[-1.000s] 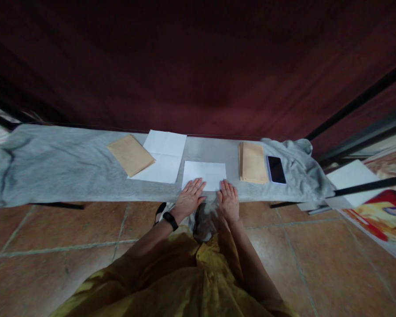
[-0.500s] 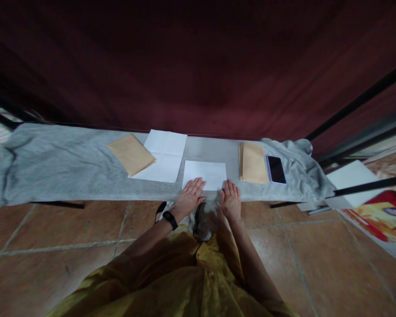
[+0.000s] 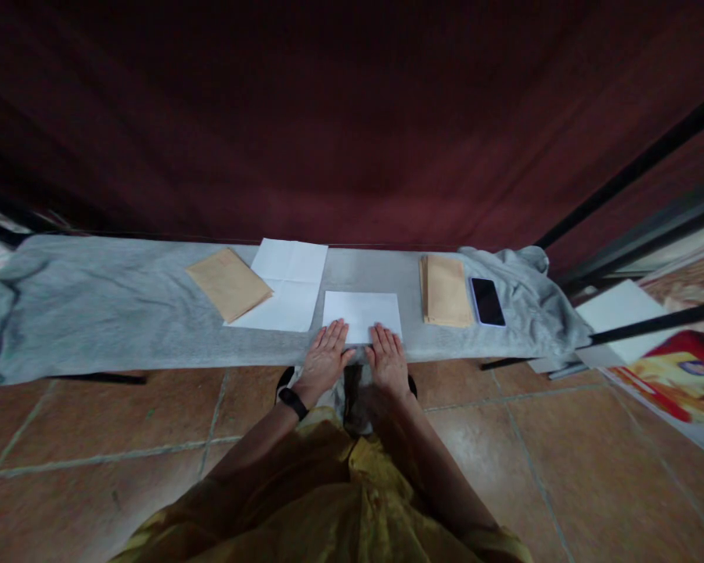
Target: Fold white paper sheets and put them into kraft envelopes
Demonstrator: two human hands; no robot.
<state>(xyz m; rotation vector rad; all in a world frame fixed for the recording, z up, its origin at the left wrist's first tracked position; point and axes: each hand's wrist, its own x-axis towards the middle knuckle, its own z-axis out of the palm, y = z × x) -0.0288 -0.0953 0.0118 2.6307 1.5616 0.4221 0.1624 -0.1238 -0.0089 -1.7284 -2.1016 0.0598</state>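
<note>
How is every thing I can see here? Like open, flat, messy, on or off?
Small sheet: lying flat
Left hand: open, fingers on small sheet
Right hand: open, fingers on small sheet
Big sheet: unfolded, creased
Left brown paper: askew, partly over big sheet
Brown pile: stacked
Phone: face up, screen dark
Cloth: spread out, wrinkled at both ends
Wristband: worn

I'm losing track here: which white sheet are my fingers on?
The smaller white sheet, before you; the larger creased sheet lies left, partly under a brown envelope.
</note>
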